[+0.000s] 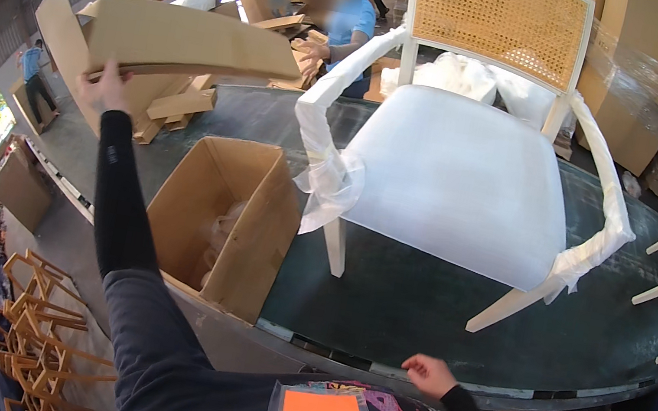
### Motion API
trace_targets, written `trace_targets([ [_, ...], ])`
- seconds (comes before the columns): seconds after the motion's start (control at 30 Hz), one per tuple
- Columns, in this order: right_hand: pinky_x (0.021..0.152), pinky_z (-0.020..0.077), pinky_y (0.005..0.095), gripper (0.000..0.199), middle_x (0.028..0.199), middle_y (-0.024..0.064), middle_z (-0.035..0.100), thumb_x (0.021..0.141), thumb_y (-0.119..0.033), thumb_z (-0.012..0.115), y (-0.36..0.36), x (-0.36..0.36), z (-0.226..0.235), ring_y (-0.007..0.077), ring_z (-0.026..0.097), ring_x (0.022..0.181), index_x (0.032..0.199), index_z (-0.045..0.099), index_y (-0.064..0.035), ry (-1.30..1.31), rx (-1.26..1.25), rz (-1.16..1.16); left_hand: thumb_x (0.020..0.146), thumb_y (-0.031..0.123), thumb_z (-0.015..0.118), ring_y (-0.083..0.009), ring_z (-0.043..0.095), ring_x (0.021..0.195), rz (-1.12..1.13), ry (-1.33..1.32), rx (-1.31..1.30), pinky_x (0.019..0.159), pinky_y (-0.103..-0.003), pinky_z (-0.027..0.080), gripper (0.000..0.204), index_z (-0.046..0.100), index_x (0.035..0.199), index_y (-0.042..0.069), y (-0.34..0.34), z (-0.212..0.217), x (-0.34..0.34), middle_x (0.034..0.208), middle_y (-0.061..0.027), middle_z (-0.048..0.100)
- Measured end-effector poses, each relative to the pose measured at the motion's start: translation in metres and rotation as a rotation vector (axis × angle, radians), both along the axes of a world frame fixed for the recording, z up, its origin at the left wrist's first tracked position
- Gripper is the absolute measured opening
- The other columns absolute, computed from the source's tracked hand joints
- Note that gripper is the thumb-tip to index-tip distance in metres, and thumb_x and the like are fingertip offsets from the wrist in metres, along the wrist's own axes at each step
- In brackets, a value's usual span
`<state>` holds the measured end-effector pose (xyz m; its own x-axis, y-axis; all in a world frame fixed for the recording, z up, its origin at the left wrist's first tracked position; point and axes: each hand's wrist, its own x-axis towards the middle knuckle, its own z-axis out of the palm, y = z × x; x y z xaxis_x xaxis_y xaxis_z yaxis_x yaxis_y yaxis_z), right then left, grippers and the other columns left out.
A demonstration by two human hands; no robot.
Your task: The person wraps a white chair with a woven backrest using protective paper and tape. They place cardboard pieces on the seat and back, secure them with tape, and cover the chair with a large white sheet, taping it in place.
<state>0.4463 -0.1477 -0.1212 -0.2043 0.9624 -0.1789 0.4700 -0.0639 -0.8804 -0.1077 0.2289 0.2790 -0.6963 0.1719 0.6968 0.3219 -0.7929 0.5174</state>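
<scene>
My left hand is stretched out to the upper left of the frame, fingers closed on the lower left edge of a large flat cardboard sheet that I hold up over the dark green table. The sheet reads as light but broad and stiff, with a folded flap sagging at the far end, so I judge it will flex and swing if held at one corner only; a hold nearer the middle of the long edge, or a second hand on the opposite side, would steady it. Its edges look dry and rough, not slippery, and it would crease sooner than break. My right hand sits at the lower middle of the frame by the table's near rim, fingers loosely curled, holding nothing. Just below the sheet stands an open cardboard box, and right of it a white chair with wrapped arms.
</scene>
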Motion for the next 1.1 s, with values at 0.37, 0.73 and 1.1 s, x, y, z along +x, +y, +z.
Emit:
trace_targets([
  [0.37,0.079,0.0497,0.028,0.042,0.102,0.0044,0.06,0.084,-0.007,0.066,0.151,-0.042,0.303,0.0131,0.059,0.093,0.124,0.054,-0.003,0.121,0.978,-0.036,0.086,0.011,0.069,-0.0242,0.067,0.087,-0.541,-0.14,0.071,0.078,-0.03,0.061,0.025,0.063,0.105,-0.004,-0.104,0.117,-0.155,0.108,-0.0151,0.063],
  [0.73,0.067,0.0585,0.0421,0.048,0.118,0.0069,0.061,0.09,-0.024,0.066,0.15,0.082,0.506,0.0187,0.061,0.104,0.133,0.048,-0.011,0.59,0.915,-0.48,0.094,0.029,0.06,-0.0255,0.063,0.106,-1.28,-0.105,-0.383,0.085,-0.031,0.057,0.042,0.052,0.123,0.0,0.016,0.089,0.064,0.12,-0.0159,0.06],
  [1.1,0.078,0.0526,0.0322,0.027,0.106,0.0019,0.062,0.087,-0.034,0.066,0.113,0.208,0.459,0.0137,0.058,0.098,0.106,0.064,-0.0161,0.342,0.683,-0.828,0.097,0.035,0.046,-0.0286,0.063,0.104,-1.573,0.081,-0.757,0.091,-0.04,0.053,0.041,0.056,0.118,0.001,0.066,0.069,0.195,0.11,-0.0149,0.063],
])
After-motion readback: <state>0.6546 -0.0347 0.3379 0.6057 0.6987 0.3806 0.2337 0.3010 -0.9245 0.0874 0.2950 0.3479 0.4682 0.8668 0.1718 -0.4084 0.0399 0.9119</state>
